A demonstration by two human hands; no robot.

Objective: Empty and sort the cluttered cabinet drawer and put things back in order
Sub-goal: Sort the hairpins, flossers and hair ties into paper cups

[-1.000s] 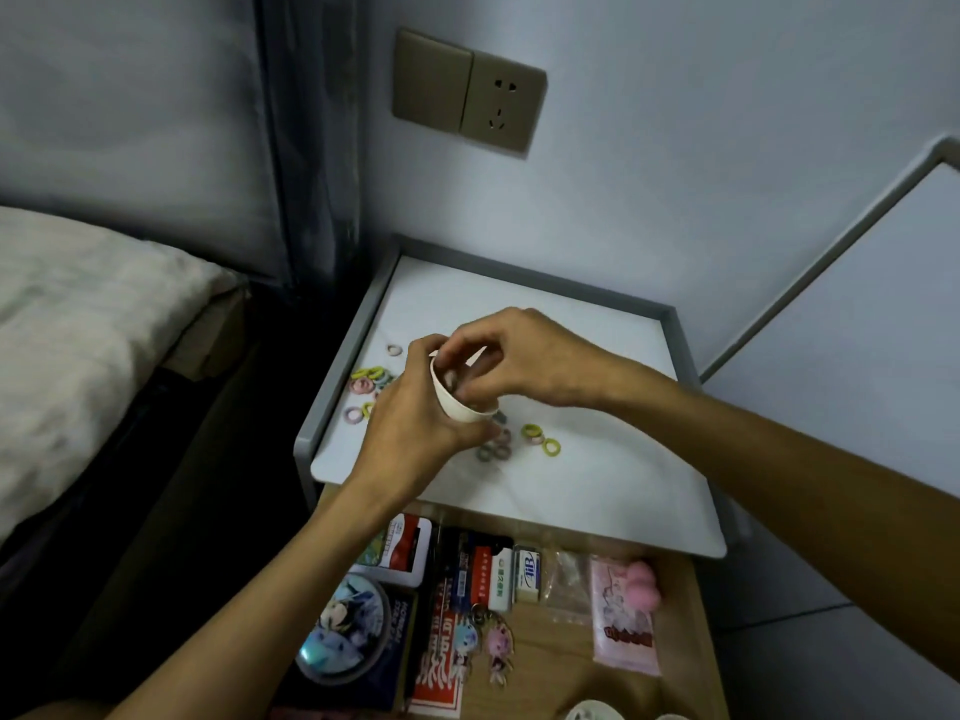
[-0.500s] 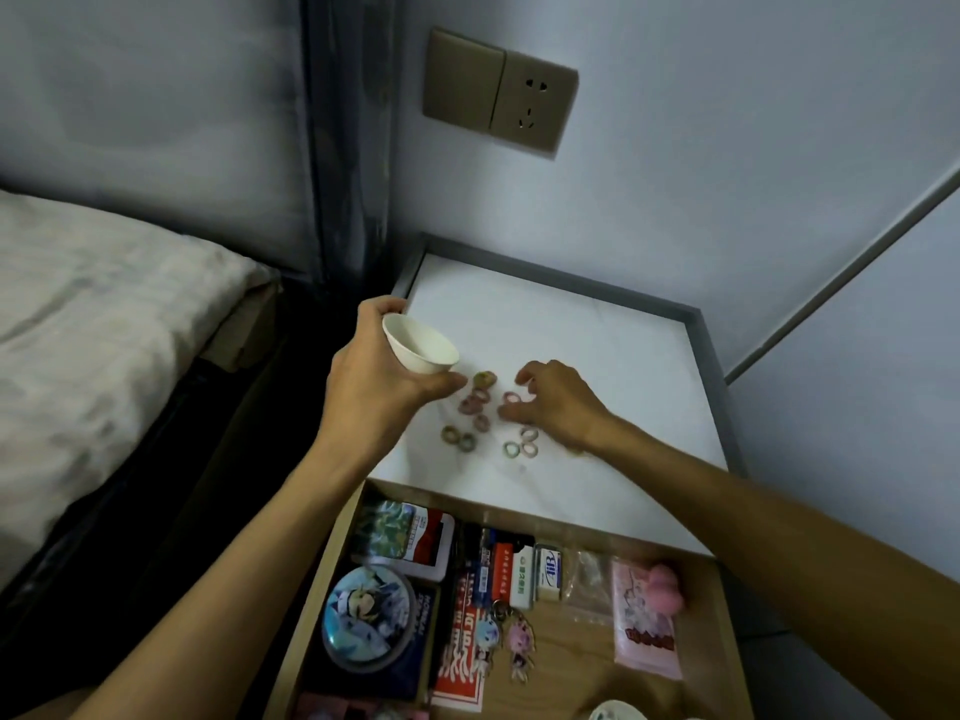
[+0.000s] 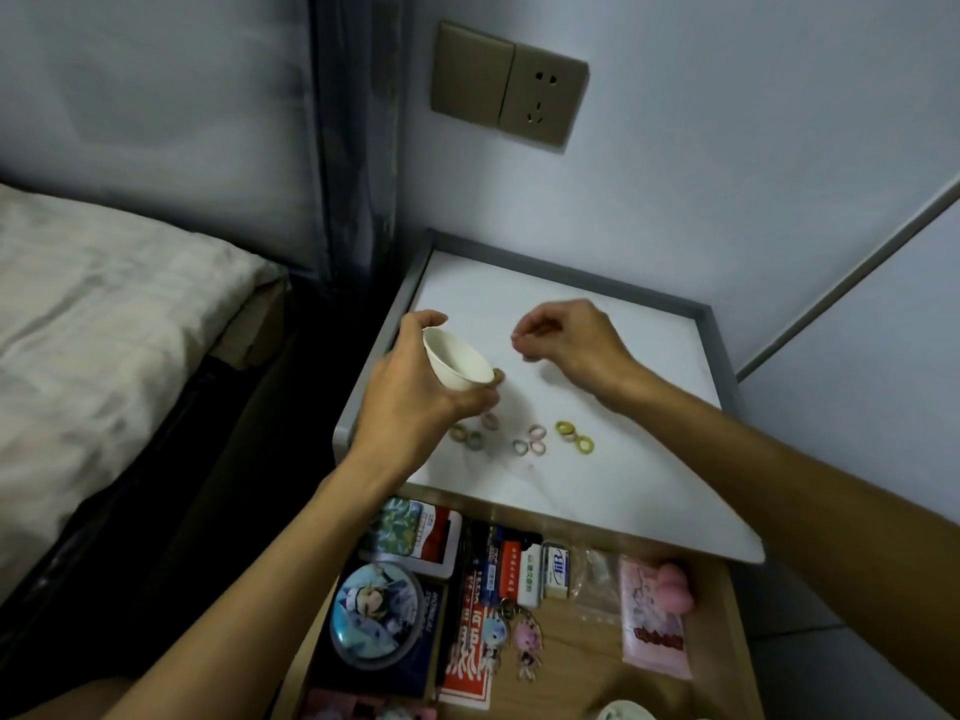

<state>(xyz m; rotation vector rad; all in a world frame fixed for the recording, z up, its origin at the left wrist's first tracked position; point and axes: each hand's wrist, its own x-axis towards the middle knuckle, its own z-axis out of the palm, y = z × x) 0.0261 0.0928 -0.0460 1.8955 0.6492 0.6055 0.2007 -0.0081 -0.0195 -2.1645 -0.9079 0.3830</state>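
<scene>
A bed [image 3: 104, 330] lies left of the cabinet top [image 3: 597, 491], with a wall socket [image 3: 509, 85] above. The open drawer [image 3: 582, 652] juts from the front edge, holding 1 round tin [image 3: 374, 613], 2 keychain charms [image 3: 527, 639] and 1 pink packet [image 3: 654, 626] among other clutter. About 9 hair ties [image 3: 535, 441] lie toward the front-left corner. The left hand [image 3: 415, 402], gripping 1 white cup [image 3: 457, 366], covers some. The right hand [image 3: 566, 340] hovers mid-top, fingertips bunched; I cannot tell if it holds anything.

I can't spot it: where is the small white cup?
Head view, left of centre: the left hand grips the white cup, tilted, above the cabinet top beside the hair ties.
</scene>
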